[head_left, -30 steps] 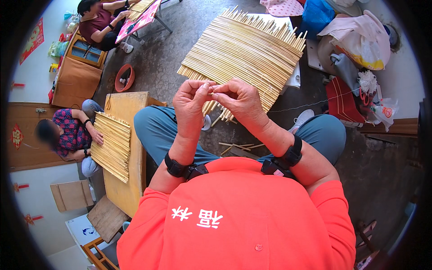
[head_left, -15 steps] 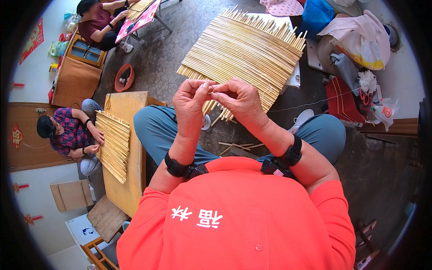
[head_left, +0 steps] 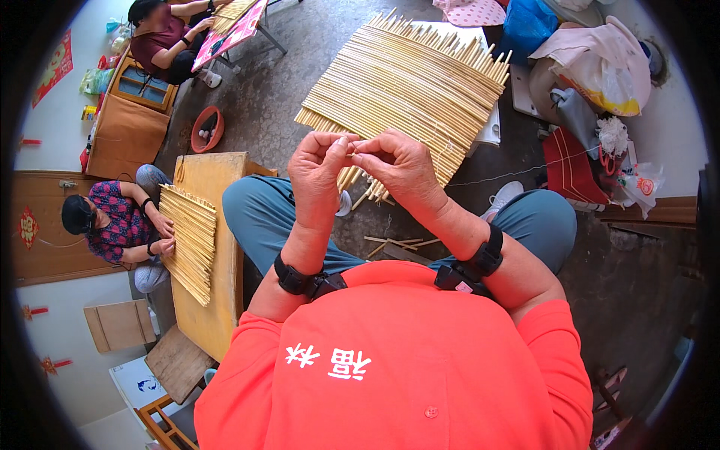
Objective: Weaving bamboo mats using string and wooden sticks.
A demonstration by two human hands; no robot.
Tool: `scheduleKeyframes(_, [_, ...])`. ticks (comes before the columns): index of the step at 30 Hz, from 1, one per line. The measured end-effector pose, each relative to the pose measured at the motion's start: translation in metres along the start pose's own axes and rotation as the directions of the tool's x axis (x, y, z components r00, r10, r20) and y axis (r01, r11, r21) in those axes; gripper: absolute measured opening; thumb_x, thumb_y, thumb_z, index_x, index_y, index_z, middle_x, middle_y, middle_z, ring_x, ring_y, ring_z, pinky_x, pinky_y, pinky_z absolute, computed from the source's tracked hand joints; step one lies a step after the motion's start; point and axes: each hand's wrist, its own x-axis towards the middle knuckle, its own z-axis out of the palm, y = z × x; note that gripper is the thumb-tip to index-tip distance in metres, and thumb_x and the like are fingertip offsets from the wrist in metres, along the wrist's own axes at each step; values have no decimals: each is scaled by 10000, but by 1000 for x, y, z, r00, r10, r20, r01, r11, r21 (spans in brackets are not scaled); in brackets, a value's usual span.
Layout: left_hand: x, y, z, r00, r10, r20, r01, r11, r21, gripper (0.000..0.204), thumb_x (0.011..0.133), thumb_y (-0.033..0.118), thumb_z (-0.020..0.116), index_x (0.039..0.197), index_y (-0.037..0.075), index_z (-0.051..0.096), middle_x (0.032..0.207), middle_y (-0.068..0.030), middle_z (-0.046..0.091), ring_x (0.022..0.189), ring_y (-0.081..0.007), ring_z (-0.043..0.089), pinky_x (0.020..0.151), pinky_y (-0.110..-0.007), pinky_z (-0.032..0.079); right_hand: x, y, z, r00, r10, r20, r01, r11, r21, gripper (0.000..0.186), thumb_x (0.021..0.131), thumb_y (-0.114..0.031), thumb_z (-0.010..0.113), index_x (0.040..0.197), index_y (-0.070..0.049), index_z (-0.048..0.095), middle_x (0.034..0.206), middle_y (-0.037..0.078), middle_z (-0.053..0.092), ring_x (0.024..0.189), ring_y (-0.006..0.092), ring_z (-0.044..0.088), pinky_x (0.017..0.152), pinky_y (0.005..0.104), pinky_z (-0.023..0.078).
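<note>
My left hand (head_left: pixel 319 169) and right hand (head_left: pixel 401 169) met fingertip to fingertip above my knees, both pinched shut on something too fine to make out, perhaps thread. Just beyond them on the floor lay the woven mat of pale sticks (head_left: pixel 405 90). At my left, another person (head_left: pixel 112 225) worked a smaller stick mat (head_left: pixel 189 240) on a wooden table (head_left: pixel 214 315).

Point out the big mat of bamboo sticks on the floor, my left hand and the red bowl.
bamboo stick mat (head_left: pixel 409 82), head view, middle of the laid sticks.
left hand (head_left: pixel 319 169), head view, back of the hand.
red bowl (head_left: pixel 208 129), head view, on its rim.
</note>
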Motion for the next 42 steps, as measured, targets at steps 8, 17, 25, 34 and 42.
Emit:
scheduleKeyframes(8, [0, 1, 0, 1000, -2, 11, 2, 1000, -18, 79, 871, 42, 556, 909, -26, 570, 889, -139, 644, 786, -160, 641, 697, -260, 540, 0, -2, -1, 1000, -21, 2, 21, 1000, -21, 133, 771, -56, 685, 890, 1, 671, 801, 47, 611, 714, 90, 576, 606, 201, 463])
scheduleKeyframes(17, [0, 3, 1, 1000, -4, 13, 4, 1000, -23, 87, 870, 35, 553, 909, -37, 579, 893, -150, 647, 782, -167, 645, 696, -269, 547, 0, 0, -1, 999, -44, -8, 44, 999, -8, 123, 772, -49, 683, 883, 1, 672, 787, 50, 607, 695, 100, 566, 590, 209, 454])
scheduleKeyframes(25, [0, 5, 2, 1000, 5, 24, -5, 999, -31, 85, 865, 23, 549, 900, -45, 586, 888, -153, 647, 777, -167, 645, 696, -268, 548, 1, 3, 0, 996, -90, -21, 89, 996, -13, 107, 763, -66, 681, 861, -22, 678, 763, 62, 615, 681, 135, 581, 587, 235, 468])
scheduleKeyframes(34, [-1, 4, 1, 1000, 1, 15, 0, 999, -40, 85, 857, 12, 550, 899, -45, 598, 893, -151, 646, 778, -158, 639, 692, -260, 544, 1, 3, -1, 994, -103, -23, 103, 994, -24, 119, 768, -52, 686, 879, -13, 673, 795, 58, 627, 702, 113, 579, 598, 213, 461])
scheduleKeyframes(42, [-1, 0, -5, 999, -19, 38, 20, 1000, -19, 93, 861, 16, 536, 916, -37, 590, 947, -179, 634, 830, -189, 645, 738, -289, 546, 1, 4, 1, 992, -113, -61, 112, 994, -19, 98, 758, -109, 675, 840, -56, 682, 745, 77, 607, 652, 182, 597, 574, 266, 482])
